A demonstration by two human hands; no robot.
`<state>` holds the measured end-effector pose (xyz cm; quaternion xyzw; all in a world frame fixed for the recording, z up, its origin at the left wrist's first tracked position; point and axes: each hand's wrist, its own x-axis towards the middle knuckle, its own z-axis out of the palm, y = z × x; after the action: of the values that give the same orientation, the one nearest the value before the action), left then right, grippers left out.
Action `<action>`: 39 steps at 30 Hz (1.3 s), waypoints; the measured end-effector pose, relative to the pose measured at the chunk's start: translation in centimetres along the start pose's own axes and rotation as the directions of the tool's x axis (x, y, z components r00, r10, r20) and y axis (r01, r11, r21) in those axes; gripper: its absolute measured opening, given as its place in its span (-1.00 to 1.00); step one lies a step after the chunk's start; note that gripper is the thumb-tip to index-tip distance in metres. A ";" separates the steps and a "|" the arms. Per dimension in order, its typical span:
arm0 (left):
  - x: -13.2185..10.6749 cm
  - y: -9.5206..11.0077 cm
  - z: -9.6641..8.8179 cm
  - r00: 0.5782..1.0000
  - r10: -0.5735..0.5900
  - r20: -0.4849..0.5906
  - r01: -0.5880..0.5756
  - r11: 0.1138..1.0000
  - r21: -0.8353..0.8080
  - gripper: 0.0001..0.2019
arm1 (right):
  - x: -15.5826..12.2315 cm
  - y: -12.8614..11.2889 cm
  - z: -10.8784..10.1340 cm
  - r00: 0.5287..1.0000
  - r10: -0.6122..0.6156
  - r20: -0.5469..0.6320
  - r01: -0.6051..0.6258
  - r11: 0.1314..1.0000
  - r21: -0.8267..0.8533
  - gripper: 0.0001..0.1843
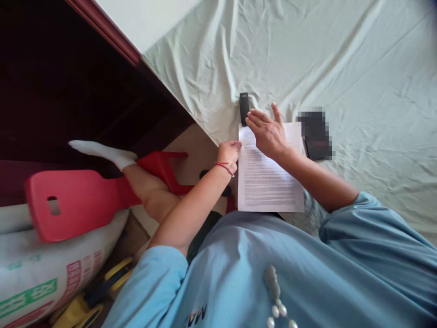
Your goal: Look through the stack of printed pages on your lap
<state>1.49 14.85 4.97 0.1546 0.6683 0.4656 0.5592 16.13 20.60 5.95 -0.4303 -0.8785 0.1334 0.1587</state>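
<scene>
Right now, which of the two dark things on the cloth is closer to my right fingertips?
The narrow black object at the paper's top left corner, beside your right hand; the wider dark one lies by the paper's upper right edge.

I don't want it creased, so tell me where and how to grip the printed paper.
Pinch the printed paper by its left edge, between the left hand and the blue shirt, coming from the left. It is thin and flat, and that edge appears to meet the cloth's border, so a pinch could probably reach its underside.
</scene>
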 end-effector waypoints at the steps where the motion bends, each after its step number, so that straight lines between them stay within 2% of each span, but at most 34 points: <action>1: 0.0 0.0 0.1 1.000 0.006 0.002 -0.005 1.000 -0.003 -0.84 | 0.0 0.1 0.1 1.000 -0.001 -0.009 0.001 1.000 -0.001 -0.26; 6: -0.5 -0.4 -0.5 1.000 0.010 -0.004 -0.010 1.000 -0.004 -0.90 | -0.9 0.5 -0.3 0.997 0.038 -0.064 -0.039 0.999 -0.012 -0.36; 8: -1.0 -1.0 -1.5 0.999 0.044 0.017 -0.044 0.999 0.014 -0.93 | -1.9 0.7 -1.0 0.991 0.086 -0.102 -0.086 0.996 0.002 -0.39; 11: -1.7 -2.5 -3.6 0.987 0.146 0.073 -0.146 0.989 0.004 -0.83 | -4.4 1.3 -2.2 0.973 0.167 -0.157 -0.168 0.986 0.006 -0.41; 14: -2.3 -4.3 -5.7 0.981 0.179 0.077 -0.176 0.983 -0.053 -0.67 | -7.7 2.0 -3.0 0.926 0.321 -0.197 -0.328 0.945 -0.005 -0.38; 16: -2.6 -5.3 -6.7 0.983 0.178 0.052 -0.173 0.980 -0.098 -0.62 | -9.8 2.0 -3.2 0.880 0.442 -0.171 -0.448 0.894 0.006 -0.36; 18: -2.9 -5.9 -7.1 0.987 0.161 0.018 -0.157 0.978 -0.138 -0.60 | -11.6 1.6 -3.1 0.848 0.517 -0.120 -0.516 0.856 0.035 -0.34; 21: -3.2 -6.0 -7.2 0.992 0.129 -0.016 -0.130 0.978 -0.164 -0.59 | -13.3 0.9 -2.5 0.823 0.557 -0.109 -0.550 0.830 0.089 -0.36; 24: -3.7 -5.6 -7.0 0.991 0.130 -0.017 -0.131 0.978 -0.160 -0.60 | -13.6 0.7 -1.9 0.790 0.605 -0.094 -0.582 0.790 0.192 -0.43; 31: -4.1 -5.1 -6.4 0.970 0.241 -0.034 -0.243 0.963 -0.114 -0.61 | -13.2 1.7 -1.9 0.767 0.642 0.015 -0.582 0.685 0.438 -0.69; 33: -4.3 -4.8 -6.0 0.965 0.258 -0.037 -0.260 0.960 -0.105 -0.59 | -13.4 1.7 -2.1 0.767 0.641 0.030 -0.576 0.667 0.473 -0.65; 36: -5.0 -4.0 -5.2 0.967 0.252 0.045 -0.242 0.957 -0.160 -0.55 | -13.7 1.7 -2.2 0.752 0.659 0.023 -0.533 0.588 0.608 -0.56; 39: -6.2 -3.5 -4.8 0.963 0.185 0.194 -0.150 0.972 -0.180 -0.45 | -13.9 1.6 -2.1 0.740 0.669 0.070 -0.454 0.420 0.785 -0.53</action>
<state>0.31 6.39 5.60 0.2125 0.5496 0.5457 0.5959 26.16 10.67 4.97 -0.6052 -0.5103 0.4784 0.3801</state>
